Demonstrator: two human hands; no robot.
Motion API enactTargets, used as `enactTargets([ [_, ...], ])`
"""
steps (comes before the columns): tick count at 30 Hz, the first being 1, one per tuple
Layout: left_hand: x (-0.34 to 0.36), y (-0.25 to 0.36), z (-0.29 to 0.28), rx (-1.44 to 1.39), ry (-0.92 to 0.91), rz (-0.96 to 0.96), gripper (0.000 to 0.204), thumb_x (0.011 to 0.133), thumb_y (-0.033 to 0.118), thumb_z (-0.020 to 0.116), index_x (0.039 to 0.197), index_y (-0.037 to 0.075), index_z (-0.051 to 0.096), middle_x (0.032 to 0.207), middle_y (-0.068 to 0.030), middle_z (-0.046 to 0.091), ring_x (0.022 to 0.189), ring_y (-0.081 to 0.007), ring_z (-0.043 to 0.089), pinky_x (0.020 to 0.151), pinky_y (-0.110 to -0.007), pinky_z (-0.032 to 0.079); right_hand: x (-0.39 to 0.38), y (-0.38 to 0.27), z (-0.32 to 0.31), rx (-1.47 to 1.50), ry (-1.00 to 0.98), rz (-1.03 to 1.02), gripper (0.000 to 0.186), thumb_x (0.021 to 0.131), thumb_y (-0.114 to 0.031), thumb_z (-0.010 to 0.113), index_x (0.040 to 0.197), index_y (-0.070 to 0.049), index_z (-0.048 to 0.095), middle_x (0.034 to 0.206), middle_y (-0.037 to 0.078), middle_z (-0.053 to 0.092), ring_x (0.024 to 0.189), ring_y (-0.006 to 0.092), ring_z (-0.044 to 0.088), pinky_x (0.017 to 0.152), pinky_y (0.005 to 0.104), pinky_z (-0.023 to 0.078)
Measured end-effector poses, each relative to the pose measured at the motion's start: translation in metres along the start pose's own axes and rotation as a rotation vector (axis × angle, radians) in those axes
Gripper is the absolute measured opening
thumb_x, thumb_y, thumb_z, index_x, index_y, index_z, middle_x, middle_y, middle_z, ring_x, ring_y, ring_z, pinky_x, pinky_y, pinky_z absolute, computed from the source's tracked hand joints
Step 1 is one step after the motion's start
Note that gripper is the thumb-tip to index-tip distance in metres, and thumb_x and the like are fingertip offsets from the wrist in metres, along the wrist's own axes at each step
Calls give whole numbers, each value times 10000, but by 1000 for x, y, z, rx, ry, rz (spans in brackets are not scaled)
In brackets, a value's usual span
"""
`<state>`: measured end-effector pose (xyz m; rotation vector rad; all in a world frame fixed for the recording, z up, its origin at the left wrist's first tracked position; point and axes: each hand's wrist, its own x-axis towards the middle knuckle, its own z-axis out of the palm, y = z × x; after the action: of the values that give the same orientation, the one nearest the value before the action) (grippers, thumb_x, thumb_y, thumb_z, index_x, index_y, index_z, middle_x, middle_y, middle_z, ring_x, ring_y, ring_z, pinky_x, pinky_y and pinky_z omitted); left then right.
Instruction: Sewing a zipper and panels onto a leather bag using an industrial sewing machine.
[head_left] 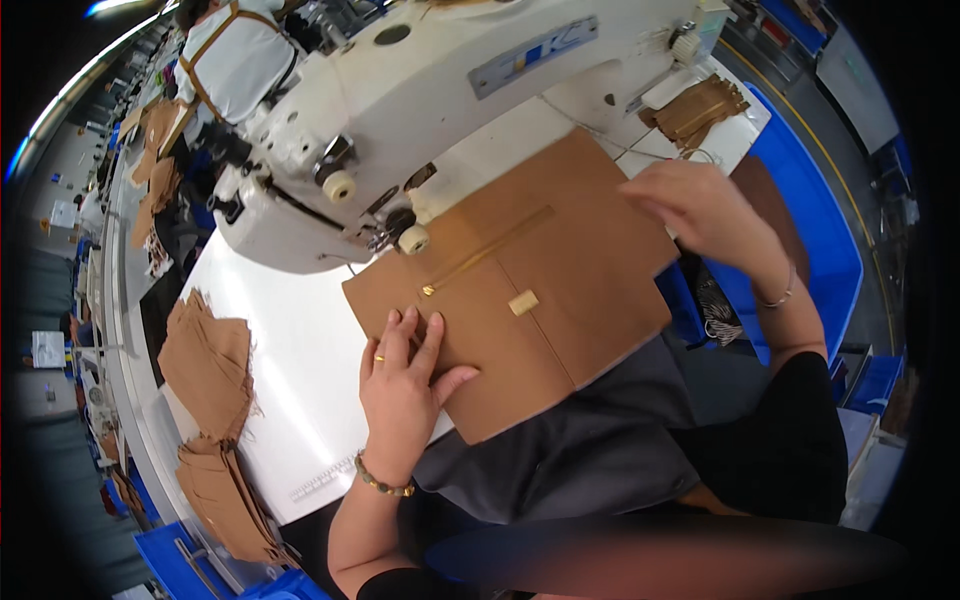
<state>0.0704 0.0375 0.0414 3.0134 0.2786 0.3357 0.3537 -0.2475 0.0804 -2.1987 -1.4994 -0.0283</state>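
A brown panel (590,290) with a brass-coloured zipper strip (490,250) and a small gold fitting (523,302) lies under the sewing machine's head (290,220), reaching over the front edge of the white bed. My left hand (398,385) rests on its lower-left part, fingers apart and flat. At the panel's upper-right corner, my right hand (700,215) has its fingers curled closed; I cannot make out what, if anything, is between them.
Brown cut pieces (205,370) are stacked on the white table (300,440) at left, more (700,110) at back right. Blue bins (820,240) stand right. Dark material (560,450) lies below the panel. Another person (230,70) sits behind the machine.
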Motion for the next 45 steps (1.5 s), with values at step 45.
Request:
enactTargets([
  [45,-54,26,17,-118,111,-67,675,747,575,782,1312,213,711,1397,-78,634,1333,-304,565,1115,-546,387,105,-89,126,-133,-121,-451,284,911,-361,696,889,-99,590,771,73,595,713,271,646,606,406,513],
])
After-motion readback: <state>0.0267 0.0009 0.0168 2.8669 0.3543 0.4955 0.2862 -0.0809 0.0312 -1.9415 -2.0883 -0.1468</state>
